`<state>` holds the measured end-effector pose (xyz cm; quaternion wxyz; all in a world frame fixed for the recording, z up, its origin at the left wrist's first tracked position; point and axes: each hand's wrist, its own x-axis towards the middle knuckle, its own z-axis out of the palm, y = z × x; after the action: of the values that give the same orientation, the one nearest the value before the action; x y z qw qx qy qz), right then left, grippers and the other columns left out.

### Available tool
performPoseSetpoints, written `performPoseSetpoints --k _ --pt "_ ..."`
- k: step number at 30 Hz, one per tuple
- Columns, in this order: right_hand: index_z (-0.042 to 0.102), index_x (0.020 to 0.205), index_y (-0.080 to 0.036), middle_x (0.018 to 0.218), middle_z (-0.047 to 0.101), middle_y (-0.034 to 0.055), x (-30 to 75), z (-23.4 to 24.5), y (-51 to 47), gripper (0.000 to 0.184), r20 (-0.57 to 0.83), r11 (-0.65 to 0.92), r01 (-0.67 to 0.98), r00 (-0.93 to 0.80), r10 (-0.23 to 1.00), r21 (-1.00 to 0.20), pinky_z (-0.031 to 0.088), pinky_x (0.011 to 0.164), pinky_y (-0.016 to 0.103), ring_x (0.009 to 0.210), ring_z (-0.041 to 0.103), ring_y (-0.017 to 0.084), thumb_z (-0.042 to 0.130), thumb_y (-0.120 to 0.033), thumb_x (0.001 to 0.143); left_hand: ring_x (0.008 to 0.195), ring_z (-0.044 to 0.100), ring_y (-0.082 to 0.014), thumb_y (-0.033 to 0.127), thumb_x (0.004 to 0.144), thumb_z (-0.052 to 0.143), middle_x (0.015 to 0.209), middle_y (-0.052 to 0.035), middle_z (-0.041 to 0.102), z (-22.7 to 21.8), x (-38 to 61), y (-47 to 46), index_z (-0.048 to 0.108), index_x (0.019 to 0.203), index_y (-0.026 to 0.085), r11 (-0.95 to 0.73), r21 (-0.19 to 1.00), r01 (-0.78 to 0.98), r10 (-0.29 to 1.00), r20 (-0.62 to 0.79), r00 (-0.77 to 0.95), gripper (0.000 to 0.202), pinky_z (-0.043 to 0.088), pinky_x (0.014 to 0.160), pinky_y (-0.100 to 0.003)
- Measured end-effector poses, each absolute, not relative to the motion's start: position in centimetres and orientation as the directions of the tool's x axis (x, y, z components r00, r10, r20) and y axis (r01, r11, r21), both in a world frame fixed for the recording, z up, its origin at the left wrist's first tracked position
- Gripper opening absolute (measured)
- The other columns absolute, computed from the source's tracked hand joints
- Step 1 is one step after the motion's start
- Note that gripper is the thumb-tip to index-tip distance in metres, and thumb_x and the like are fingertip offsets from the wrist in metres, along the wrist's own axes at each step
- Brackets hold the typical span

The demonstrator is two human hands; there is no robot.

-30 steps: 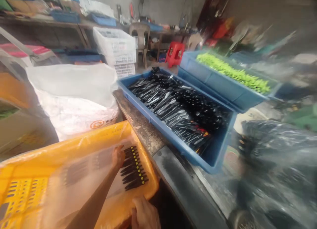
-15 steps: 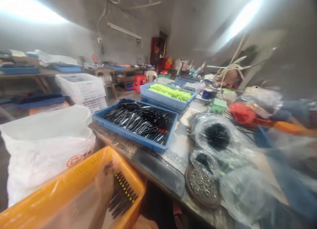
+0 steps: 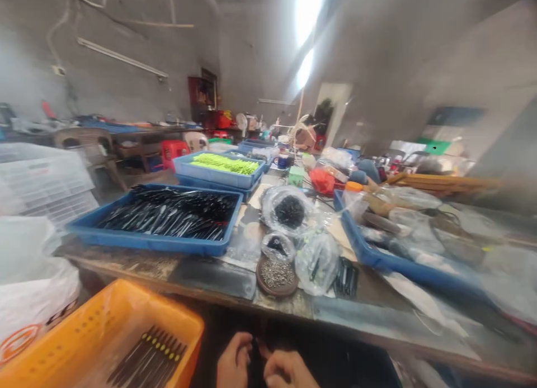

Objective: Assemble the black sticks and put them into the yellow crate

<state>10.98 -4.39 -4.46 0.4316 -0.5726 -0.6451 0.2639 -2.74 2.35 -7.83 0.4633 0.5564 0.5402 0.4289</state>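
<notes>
Orange crate [image 3: 159, 308] beside white sack [image 3: 29, 287] with unreadable logo [image 3: 13, 343].

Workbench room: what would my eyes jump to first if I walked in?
The big blue tray heaped with black-handled metal tools sits on the bench and catches the eye first. Behind it, bright green pieces glow in another blue tray. Down front-left, an orange crate holds a neat row of yellow-dotted tools.

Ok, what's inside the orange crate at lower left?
The orange plastic crate holds a row of slim dark tools with yellow-dotted ends, laid side by side. Whatever lies beneath them is hidden, and the crate's near part runs out of view.
</notes>
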Motion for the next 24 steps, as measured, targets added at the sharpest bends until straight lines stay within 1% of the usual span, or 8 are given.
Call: performPoseSetpoints --k 3,6,8,11,14,15,18,24 --pt "0.063 0.063 -0.017 0.060 0.060 -0.0023 13.2 -1.4 -4.9 0.019 0.135 0.040 0.410 0.206 0.969 -0.911 0.042 0.057 0.018 0.060 0.057 0.011 0.046 -0.011 0.072 0.056 0.060 -0.0188 0.036 0.067 0.048 0.061 -0.0025 0.064 -8.4 -1.6 1.3 0.065 0.066 0.024 -0.024 0.962 0.273 0.933 -0.077 0.351 0.021 0.050 0.060 -0.028" --pt "0.062 0.068 -0.016 0.054 0.053 -0.0038 16.1 1.0 -5.4 0.015 0.043 -0.068 0.309 0.339 0.940 -0.948 0.037 0.049 0.019 0.050 0.049 0.010 0.048 -0.017 0.073 0.058 0.058 -0.0188 0.039 0.068 0.048 0.063 -0.0016 0.064 -8.5 -1.7 1.5 0.064 0.067 0.024 -0.039 0.947 0.320 0.925 -0.087 0.371 0.022 0.049 0.060 -0.028" --pt "0.061 0.070 -0.016 0.052 0.050 -0.0045 18.5 1.8 -5.8 0.014 0.051 -0.089 0.277 0.463 0.885 -0.957 0.036 0.048 0.020 0.047 0.045 0.010 0.050 -0.023 0.074 0.059 0.057 -0.0187 0.040 0.070 0.048 0.064 -0.0010 0.064 -8.6 -1.9 1.8 0.066 0.071 0.025 -0.046 0.939 0.340 0.924 -0.090 0.373 0.023 0.049 0.060 -0.028" --pt "0.059 0.070 -0.016 0.048 0.045 -0.0052 22.4 2.5 -6.3 0.016 0.092 -0.148 0.330 0.613 0.784 -0.932 0.035 0.047 0.021 0.045 0.043 0.011 0.049 -0.027 0.075 0.059 0.057 -0.0185 0.041 0.070 0.049 0.066 -0.0014 0.064 -9.0 -2.1 1.9 0.066 0.074 0.024 -0.036 0.940 0.340 0.925 -0.097 0.366 0.024 0.049 0.060 -0.028" --pt "0.058 0.070 -0.016 0.063 0.057 0.0007 26.1 3.3 -6.0 0.016 0.249 -0.207 0.521 0.673 0.697 -0.828 0.041 0.058 0.024 0.060 0.053 0.014 0.046 -0.025 0.075 0.059 0.058 -0.0186 0.042 0.070 0.050 0.067 -0.0017 0.064 -9.2 -2.0 1.9 0.066 0.075 0.023 -0.050 0.937 0.345 0.923 -0.089 0.375 0.025 0.049 0.061 -0.028" --pt "0.059 0.071 -0.015 0.066 0.059 0.0021 27.1 3.6 -5.6 0.017 0.254 -0.265 0.561 0.680 0.688 -0.784 0.042 0.062 0.025 0.064 0.055 0.015 0.044 -0.023 0.075 0.060 0.058 -0.0186 0.042 0.070 0.051 0.067 -0.0017 0.064 -9.2 -2.0 1.9 0.066 0.075 0.023 -0.055 0.936 0.346 0.922 -0.086 0.378 0.025 0.049 0.062 -0.028" --pt "0.061 0.085 -0.013 0.080 0.065 0.0062 29.3 4.4 -4.1 0.023 0.174 -0.504 0.626 0.712 0.680 -0.595 0.041 0.073 0.026 0.078 0.059 0.017 0.039 -0.016 0.078 0.061 0.059 -0.0187 0.041 0.070 0.051 0.068 -0.0017 0.065 -9.4 -2.0 2.0 0.066 0.074 0.023 -0.057 0.934 0.352 0.923 -0.084 0.375 0.024 0.050 0.064 -0.028" --pt "0.055 0.115 -0.011 0.101 0.064 0.0136 30.6 4.3 -1.7 0.037 0.083 -0.566 0.654 0.688 0.721 -0.502 0.040 0.078 0.032 0.090 0.061 0.023 0.044 -0.019 0.080 0.061 0.059 -0.0178 0.039 0.071 0.051 0.071 -0.0026 0.066 -9.5 -2.3 2.0 0.066 0.076 0.022 -0.074 0.932 0.355 0.917 -0.077 0.391 0.023 0.050 0.065 -0.027"
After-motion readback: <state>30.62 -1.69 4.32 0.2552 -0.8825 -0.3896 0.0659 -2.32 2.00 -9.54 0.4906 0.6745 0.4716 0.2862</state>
